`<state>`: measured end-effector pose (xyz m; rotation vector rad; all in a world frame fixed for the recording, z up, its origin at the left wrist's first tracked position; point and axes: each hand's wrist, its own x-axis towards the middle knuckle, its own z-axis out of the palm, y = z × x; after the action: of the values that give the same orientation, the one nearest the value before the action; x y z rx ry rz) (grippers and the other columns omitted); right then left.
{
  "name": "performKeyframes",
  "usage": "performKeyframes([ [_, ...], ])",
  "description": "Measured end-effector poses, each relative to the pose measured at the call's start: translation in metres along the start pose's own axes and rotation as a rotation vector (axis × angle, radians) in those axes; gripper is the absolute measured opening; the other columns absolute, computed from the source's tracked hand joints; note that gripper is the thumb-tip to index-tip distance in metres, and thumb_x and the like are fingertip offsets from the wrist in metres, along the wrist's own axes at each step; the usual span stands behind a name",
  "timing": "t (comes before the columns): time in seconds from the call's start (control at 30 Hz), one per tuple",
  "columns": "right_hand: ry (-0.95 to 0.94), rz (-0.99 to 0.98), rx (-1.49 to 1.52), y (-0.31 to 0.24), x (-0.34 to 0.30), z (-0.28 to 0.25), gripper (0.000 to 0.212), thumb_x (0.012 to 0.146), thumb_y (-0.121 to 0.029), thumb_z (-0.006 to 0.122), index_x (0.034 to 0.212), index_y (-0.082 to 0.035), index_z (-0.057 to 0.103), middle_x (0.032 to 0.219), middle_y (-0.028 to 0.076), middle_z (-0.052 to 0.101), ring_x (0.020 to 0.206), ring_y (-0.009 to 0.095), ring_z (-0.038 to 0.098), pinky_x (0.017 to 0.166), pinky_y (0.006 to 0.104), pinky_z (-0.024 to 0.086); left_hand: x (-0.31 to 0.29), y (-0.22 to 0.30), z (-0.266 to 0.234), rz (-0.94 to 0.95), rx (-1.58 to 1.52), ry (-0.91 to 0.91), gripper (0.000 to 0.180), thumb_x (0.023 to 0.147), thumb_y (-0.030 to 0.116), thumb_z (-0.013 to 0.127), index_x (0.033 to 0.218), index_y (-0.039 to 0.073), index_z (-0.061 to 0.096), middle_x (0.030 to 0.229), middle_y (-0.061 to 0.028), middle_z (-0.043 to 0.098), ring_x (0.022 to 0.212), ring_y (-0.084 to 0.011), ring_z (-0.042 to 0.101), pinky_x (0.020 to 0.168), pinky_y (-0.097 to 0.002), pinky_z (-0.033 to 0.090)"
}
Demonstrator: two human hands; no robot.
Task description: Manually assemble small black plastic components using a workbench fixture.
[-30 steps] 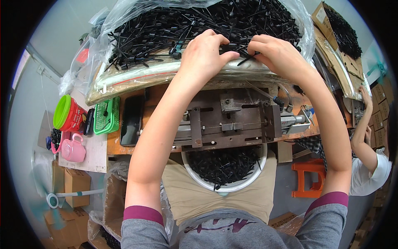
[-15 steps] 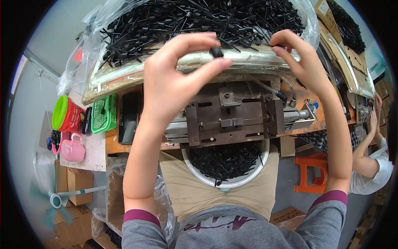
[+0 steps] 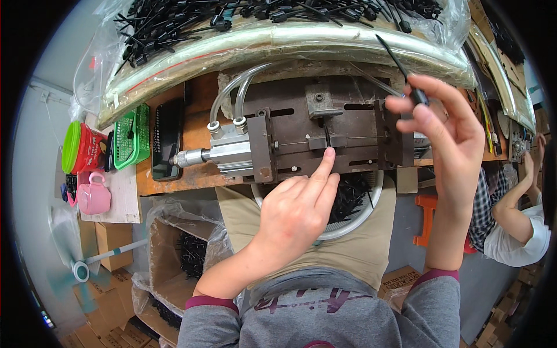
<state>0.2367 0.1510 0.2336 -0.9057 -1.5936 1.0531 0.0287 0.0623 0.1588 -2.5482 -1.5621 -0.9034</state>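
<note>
My left hand (image 3: 293, 211) reaches over the front of a brown metal clamping fixture (image 3: 296, 129). Its index finger is stretched out, with the fingertip at the near end of a thin black rod (image 3: 328, 134) lying in the fixture's small central block. Nothing shows in its grasp; the thumb is hidden. To the right and above the fixture, my right hand (image 3: 455, 124) pinches a black plastic piece with a long thin stem (image 3: 419, 97) between thumb and fingers, the stem slanting up to the left. A heap of similar black stemmed pieces (image 3: 168, 26) lies beyond a plastic-wrapped edge (image 3: 278, 40).
A white basin (image 3: 380, 191) of black pieces sits on my lap under the fixture. Air cylinder (image 3: 232, 152) and hoses stand left. Further left are a phone-like black slab (image 3: 167, 136), green basket (image 3: 139, 153), red tub (image 3: 93, 151) and pink cup (image 3: 94, 199). Another person (image 3: 519, 232) works at right.
My left hand has come down from near the heap to the fixture's centre. My right hand has drawn back toward me, now showing a stemmed black piece. The view has shifted.
</note>
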Motion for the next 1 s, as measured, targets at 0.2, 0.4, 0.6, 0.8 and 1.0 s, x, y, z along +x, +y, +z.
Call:
performKeyframes([
  [0.2,0.011,0.023,0.023,0.001,-0.024,0.005,0.035,0.078,0.011,0.072,0.111,0.005,0.060,0.109,0.012,0.062,0.089,0.016,0.067,0.074,0.0236,0.054,0.010,-0.005,-0.001,-0.011,0.008,-0.017,0.027,0.073,0.011,0.081,0.098,0.006,0.072,0.130,-0.0114,0.067,0.067,-0.0172,0.068,0.063,-0.0277,0.054],
  [0.4,-0.037,-0.244,-0.240,0.017,-0.035,0.013,0.034,0.070,0.006,0.084,0.101,0.002,0.071,0.109,0.012,0.062,0.086,0.013,0.064,0.064,0.0231,0.055,0.012,-0.003,-0.002,-0.050,-0.004,-0.034,0.027,0.073,0.014,0.082,0.097,0.007,0.073,0.129,-0.0106,0.068,0.061,-0.0173,0.066,0.059,-0.0274,0.053],
  [0.6,-0.112,-0.356,-0.499,0.018,-0.046,0.024,0.032,0.071,0.003,0.082,0.101,0.002,0.069,0.123,0.020,0.065,0.106,0.030,0.067,0.088,0.0363,0.057,0.013,0.000,-0.007,-0.093,-0.014,-0.049,0.026,0.073,0.012,0.081,0.097,0.006,0.073,0.126,-0.0108,0.069,0.066,-0.0191,0.068,0.063,-0.0270,0.055],
  [0.8,-0.217,-0.427,-0.687,0.042,-0.065,0.040,0.029,0.072,-0.001,0.075,0.100,0.001,0.065,0.131,0.022,0.063,0.085,0.028,0.070,0.073,0.0351,0.056,-0.004,0.001,-0.020,-0.145,-0.464,0.235,0.032,0.069,-0.004,0.082,0.100,-0.003,0.072,0.129,-0.0228,0.064,0.089,-0.0233,0.073,0.079,-0.0319,0.060],
  [1.0,-0.257,-0.409,-0.957,0.039,-0.059,0.061,0.025,0.074,-0.007,0.077,0.096,-0.004,0.064,0.132,0.014,0.066,0.058,0.016,0.056,0.057,0.0284,0.049,-0.023,-0.004,-0.028,-0.336,-0.665,0.180,0.032,0.071,-0.009,0.082,0.101,-0.004,0.074,0.117,-0.0211,0.066,0.092,-0.0227,0.073,0.077,-0.0296,0.062],
])
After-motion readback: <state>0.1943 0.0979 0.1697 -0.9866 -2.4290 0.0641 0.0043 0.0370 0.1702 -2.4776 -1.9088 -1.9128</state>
